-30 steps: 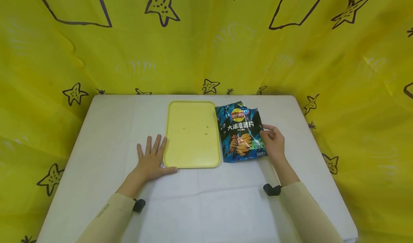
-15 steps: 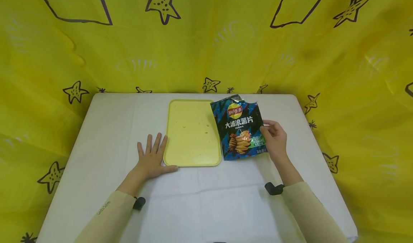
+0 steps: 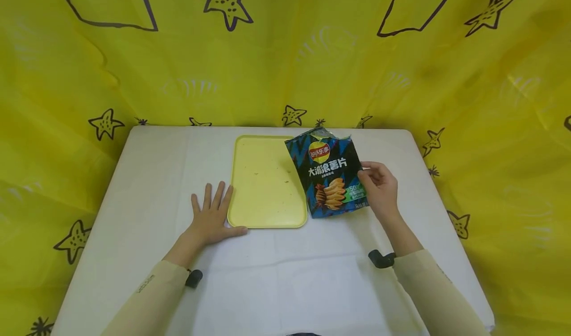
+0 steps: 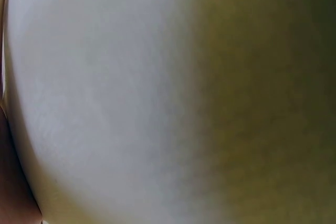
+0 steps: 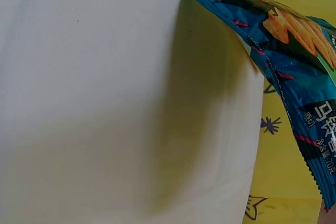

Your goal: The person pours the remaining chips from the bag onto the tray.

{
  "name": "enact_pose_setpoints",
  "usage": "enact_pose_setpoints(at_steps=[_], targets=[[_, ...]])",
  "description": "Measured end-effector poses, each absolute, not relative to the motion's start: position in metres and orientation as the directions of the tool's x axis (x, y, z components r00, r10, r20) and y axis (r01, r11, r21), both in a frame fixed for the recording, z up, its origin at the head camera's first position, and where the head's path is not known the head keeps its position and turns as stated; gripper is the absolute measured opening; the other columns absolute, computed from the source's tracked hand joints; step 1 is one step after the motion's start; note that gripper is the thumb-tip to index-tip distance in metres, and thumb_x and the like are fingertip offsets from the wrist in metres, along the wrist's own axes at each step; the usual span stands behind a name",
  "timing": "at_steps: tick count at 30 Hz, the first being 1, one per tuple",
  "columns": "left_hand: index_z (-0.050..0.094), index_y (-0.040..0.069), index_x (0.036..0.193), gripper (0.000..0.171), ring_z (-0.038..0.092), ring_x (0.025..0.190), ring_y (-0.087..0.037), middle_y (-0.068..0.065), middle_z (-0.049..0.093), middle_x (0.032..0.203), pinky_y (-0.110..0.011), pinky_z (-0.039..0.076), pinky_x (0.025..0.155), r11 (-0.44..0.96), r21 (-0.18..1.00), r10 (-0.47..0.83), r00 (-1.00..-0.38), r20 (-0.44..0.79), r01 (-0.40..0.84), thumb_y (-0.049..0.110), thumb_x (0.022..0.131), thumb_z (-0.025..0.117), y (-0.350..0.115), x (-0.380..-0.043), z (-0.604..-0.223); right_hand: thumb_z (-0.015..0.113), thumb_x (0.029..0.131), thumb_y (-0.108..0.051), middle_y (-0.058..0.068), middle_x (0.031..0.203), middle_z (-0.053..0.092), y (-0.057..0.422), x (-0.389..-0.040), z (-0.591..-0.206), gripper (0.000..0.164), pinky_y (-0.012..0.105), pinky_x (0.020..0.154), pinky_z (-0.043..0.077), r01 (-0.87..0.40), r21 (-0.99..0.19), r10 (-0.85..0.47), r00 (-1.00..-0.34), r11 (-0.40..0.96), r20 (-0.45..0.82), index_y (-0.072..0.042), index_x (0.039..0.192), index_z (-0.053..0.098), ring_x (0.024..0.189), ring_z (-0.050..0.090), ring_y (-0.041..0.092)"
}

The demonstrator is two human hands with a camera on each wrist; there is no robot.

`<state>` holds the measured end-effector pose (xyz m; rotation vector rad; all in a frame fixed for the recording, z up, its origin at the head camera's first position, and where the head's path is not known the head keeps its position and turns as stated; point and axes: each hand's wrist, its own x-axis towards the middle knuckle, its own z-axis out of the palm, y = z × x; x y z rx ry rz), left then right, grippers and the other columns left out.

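Observation:
My right hand (image 3: 380, 187) pinches the right edge of a blue and black chip bag (image 3: 330, 177), thumb in front and fingers behind. The bag's top is torn, and its upper left corner overlaps the yellow tray (image 3: 267, 219). In the right wrist view the bag (image 5: 289, 61) tilts above the white cloth and casts a shadow. Small crumbs dot the tray. With fingers spread, my left hand (image 3: 210, 222) lies flat on the table, its fingertips and thumb at the tray's left edge and lower left corner. The left wrist view is a blur of white and yellow.
White cloth covers the table (image 3: 285, 286). A yellow curtain (image 3: 267, 58) with starfish drawings surrounds the back and sides. Each wrist wears a small black camera, such as the right camera (image 3: 381, 259).
My right hand has lifted and tipped the chip bag up and leftward, so its top corner now overlaps the tray. The left hand stays in place.

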<state>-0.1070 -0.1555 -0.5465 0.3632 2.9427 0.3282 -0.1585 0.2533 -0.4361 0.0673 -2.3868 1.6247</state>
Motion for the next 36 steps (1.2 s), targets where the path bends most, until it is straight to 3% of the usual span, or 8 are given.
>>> enact_pose_setpoints(at_steps=[9, 17, 24, 30, 36], targets=[[-0.009, 0.018, 0.148, 0.121, -0.019, 0.135, -0.039, -0.009, -0.011, 0.153, -0.067, -0.015, 0.094, 0.95, 0.213, 0.262, -0.954, -0.142, 0.229, 0.091, 0.06, 0.033, -0.155, -0.11, -0.552, 0.058, 0.09, -0.011, 0.012, 0.089, 0.062, 0.247, -0.159, -0.425, 0.022, 0.017, 0.071, 0.048, -0.218, -0.887, 0.068, -0.961, 0.407, 0.268, -0.003, 0.111, 0.06, 0.077, 0.059, 0.016], [-0.012, 0.02, 0.147, 0.122, -0.02, 0.134, -0.038, -0.009, -0.013, 0.153, -0.066, -0.016, 0.094, 0.959, 0.184, 0.245, -0.956, -0.162, 0.215, 0.093, 0.058, 0.029, -0.155, -0.112, -0.553, 0.058, 0.089, -0.004, 0.019, 0.086, 0.061, 0.239, -0.16, -0.414, 0.022, 0.014, 0.069, 0.047, -0.339, -0.831, -0.041, -0.933, 0.441, 0.358, 0.002, 0.11, 0.059, 0.076, 0.056, 0.018], [-0.009, 0.019, 0.147, 0.123, -0.02, 0.135, -0.039, -0.009, -0.013, 0.153, -0.067, -0.014, 0.095, 0.961, 0.184, 0.24, -0.955, -0.175, 0.207, 0.094, 0.057, 0.029, -0.157, -0.112, -0.552, 0.059, 0.088, -0.004, 0.013, 0.086, 0.062, 0.234, -0.162, -0.406, 0.022, 0.017, 0.069, 0.047, -0.396, -0.771, -0.104, -0.91, 0.498, 0.401, 0.0, 0.11, 0.06, 0.075, 0.055, 0.014], [-0.008, 0.018, 0.148, 0.124, -0.019, 0.135, -0.039, -0.009, -0.013, 0.153, -0.067, -0.014, 0.095, 0.961, 0.183, 0.238, -0.955, -0.176, 0.206, 0.093, 0.057, 0.03, -0.158, -0.111, -0.549, 0.058, 0.087, -0.001, 0.013, 0.085, 0.061, 0.231, -0.164, -0.398, 0.024, 0.017, 0.06, 0.045, -0.437, -0.761, -0.159, -0.896, 0.479, 0.415, 0.001, 0.111, 0.059, 0.073, 0.054, 0.016], [-0.007, 0.017, 0.148, 0.123, -0.017, 0.135, -0.04, -0.011, -0.011, 0.153, -0.068, -0.011, 0.095, 0.959, 0.184, 0.248, -0.954, -0.17, 0.217, 0.093, 0.058, 0.03, -0.158, -0.111, -0.547, 0.059, 0.087, 0.0, 0.013, 0.087, 0.062, 0.227, -0.16, -0.393, 0.021, 0.016, 0.06, 0.045, -0.433, -0.748, -0.176, -0.899, 0.502, 0.402, 0.001, 0.108, 0.059, 0.074, 0.055, 0.018]])
